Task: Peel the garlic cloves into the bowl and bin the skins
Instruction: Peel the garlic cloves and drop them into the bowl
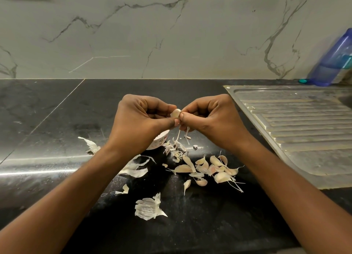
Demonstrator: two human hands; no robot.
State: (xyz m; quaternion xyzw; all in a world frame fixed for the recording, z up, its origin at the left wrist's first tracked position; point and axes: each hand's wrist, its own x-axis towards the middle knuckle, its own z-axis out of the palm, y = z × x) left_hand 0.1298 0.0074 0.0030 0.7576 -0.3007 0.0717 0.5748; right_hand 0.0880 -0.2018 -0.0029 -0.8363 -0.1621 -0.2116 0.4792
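Our left hand [141,118] and right hand [207,116] pinch one garlic clove [175,113], stripping skin. The bowl [160,139] waits close, at seven o'clock.

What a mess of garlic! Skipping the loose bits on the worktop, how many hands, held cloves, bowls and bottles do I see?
hands: 2, the left hand and the right hand
garlic clove pinched between them: 1
bowl, mostly hidden under the left wrist: 1
blue bottle: 1
Total: 5

held clove [175,113]: pale, aloft | loose cloves [219,170]: unpeeled, heaped on counter [57,120] | bowl [159,139]: white, half-hidden | skins [148,208]: scattered
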